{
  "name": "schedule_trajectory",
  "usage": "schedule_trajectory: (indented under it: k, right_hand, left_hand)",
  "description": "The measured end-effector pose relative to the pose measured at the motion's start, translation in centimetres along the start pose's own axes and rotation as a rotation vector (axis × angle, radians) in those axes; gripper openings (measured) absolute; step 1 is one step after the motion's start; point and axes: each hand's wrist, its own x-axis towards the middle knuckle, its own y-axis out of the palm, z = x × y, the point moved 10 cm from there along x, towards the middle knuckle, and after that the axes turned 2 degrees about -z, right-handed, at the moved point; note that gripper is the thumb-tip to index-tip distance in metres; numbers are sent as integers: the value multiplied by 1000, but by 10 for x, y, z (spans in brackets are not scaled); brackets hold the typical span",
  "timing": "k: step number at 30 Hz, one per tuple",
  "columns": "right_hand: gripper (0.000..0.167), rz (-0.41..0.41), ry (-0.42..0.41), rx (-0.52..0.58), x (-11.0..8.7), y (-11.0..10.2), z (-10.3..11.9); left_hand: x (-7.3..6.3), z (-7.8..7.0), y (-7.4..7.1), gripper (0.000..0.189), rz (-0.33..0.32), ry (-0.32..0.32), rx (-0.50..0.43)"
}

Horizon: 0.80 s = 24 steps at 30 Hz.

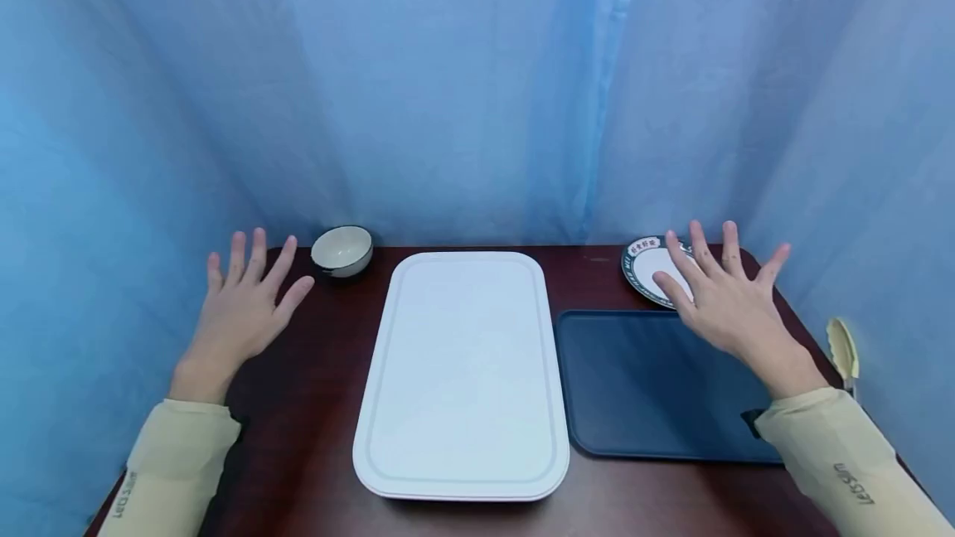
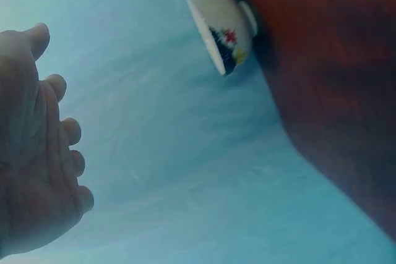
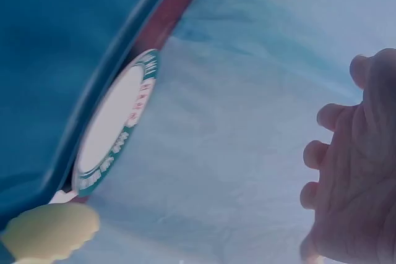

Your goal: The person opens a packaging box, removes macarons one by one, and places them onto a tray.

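Note:
My left hand [image 1: 242, 309] is raised over the table's left side with fingers spread, holding nothing. Nearest to it stands a small white bowl [image 1: 341, 249], whose painted flower pattern shows on the bowl [image 2: 228, 32] in the left wrist view. On the other side my right hand [image 1: 727, 297], also spread and holding nothing, hovers above a dark blue tray [image 1: 619, 388]. It partly covers a white plate [image 1: 652, 265] with a green lettered rim at the back. Between the hands lies a large white lidded box or board [image 1: 462, 371].
Pale yellow tongs [image 1: 843, 350] lie at the table's right edge, partly hidden by the right sleeve; their scalloped tip [image 3: 52, 230] shows in the right wrist view. Blue curtains [image 1: 448, 89] hang round the dark red-brown table [image 1: 306, 421].

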Motion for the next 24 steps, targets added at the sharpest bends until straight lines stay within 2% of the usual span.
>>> schedule_trajectory:
  k: [3, 6, 9, 12, 14, 16, 19, 21, 24]
  right_hand:
    - [76, -28, -7, 11, 1, -11, 10]
    - [76, -69, -34, 12, 0, -21, 22]
    - [75, -131, -70, 29, -3, -29, 33]
    - [75, -213, -103, 93, -8, -36, 44]
    - [76, -255, -121, 196, -13, -39, 51]
    - [77, -243, -132, 371, -16, -36, 59]
    - [79, -142, -124, 676, -19, -26, 71]
    - [81, -44, -110, 862, -20, -16, 80]
    - [83, 75, -99, 1044, -22, -1, 94]
  left_hand:
    - [2, 1, -14, 78, -18, 5, 21]
    - [2, -4, -19, 81, -6, 10, 1]
    - [-2, -13, -17, 83, 30, 26, -117]
    - [-7, -27, -14, 85, 48, 53, -283]
    - [-10, -36, -14, 86, 49, 73, -389]
    - [-12, -44, -14, 88, 55, 97, -478]
    - [-16, -54, -9, 89, 87, 126, -597]
    - [-18, -59, -2, 89, 122, 127, -659]
    - [-22, -64, 13, 92, 175, 110, -745]
